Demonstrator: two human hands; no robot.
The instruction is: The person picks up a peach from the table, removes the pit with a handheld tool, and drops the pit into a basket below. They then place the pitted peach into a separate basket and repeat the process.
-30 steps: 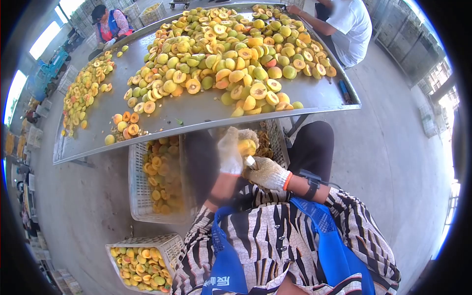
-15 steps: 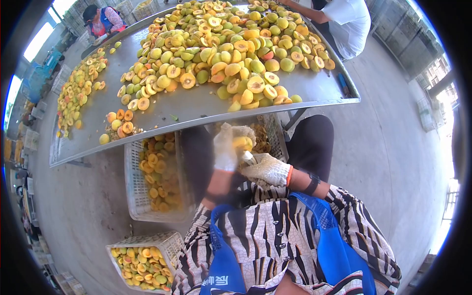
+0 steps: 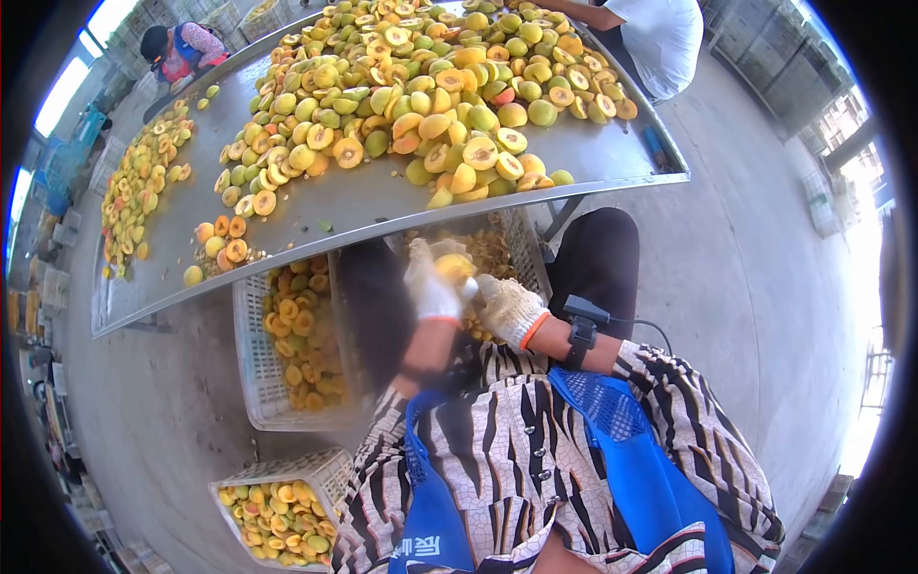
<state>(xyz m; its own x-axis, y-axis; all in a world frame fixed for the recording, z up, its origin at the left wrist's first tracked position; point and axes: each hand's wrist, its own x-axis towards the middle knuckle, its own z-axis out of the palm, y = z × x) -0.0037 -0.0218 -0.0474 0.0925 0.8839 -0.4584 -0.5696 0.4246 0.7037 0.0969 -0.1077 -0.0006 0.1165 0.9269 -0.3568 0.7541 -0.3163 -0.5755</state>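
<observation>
Fingers of left hand (image 3: 432, 287) (knit glove) wrap round yellow peach (image 3: 455, 267); right hand (image 3: 507, 308) grips small tool (image 3: 470, 285).

Head-worn view, downward (close, fisheye)

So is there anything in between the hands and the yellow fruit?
No, nothing. The gloved left hand already holds the yellow fruit, and the gloved right hand is right against it with a small tool, above a white crate.
</observation>
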